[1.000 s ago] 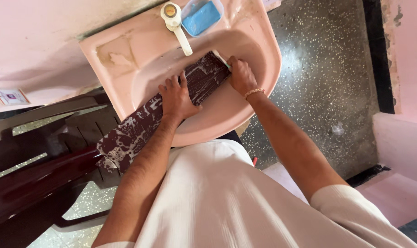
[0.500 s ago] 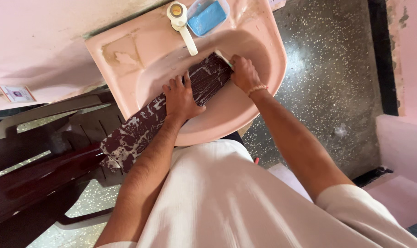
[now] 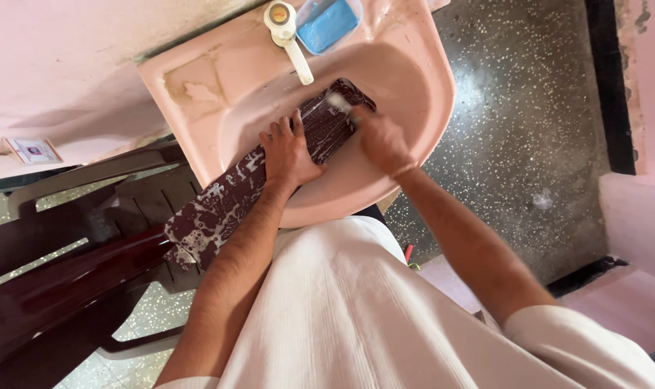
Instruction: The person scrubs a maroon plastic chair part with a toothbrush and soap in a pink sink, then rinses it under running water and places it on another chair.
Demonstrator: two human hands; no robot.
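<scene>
A long dark maroon board (image 3: pixel 226 205), streaked with white soap foam, lies slantwise across a pink wash basin (image 3: pixel 421 79), one end in the bowl and the other sticking out past the basin's left rim. My left hand (image 3: pixel 288 151) presses flat on the board's middle with fingers spread. My right hand (image 3: pixel 378 137) is closed on a small pale scrubber (image 3: pixel 337 101) at the board's far end inside the bowl; it is blurred.
A white tap (image 3: pixel 288 32) stands at the basin's back, with a blue soap in a clear dish (image 3: pixel 329 21) beside it. Dark plastic chairs (image 3: pixel 61 259) stand to the left. Speckled dark floor (image 3: pixel 536 108) lies to the right, pink walls around.
My right hand has slid along the board's far end, scrubbing. The view has shifted slightly, so the basin sits higher and further right. My left hand stays pressed on the board.
</scene>
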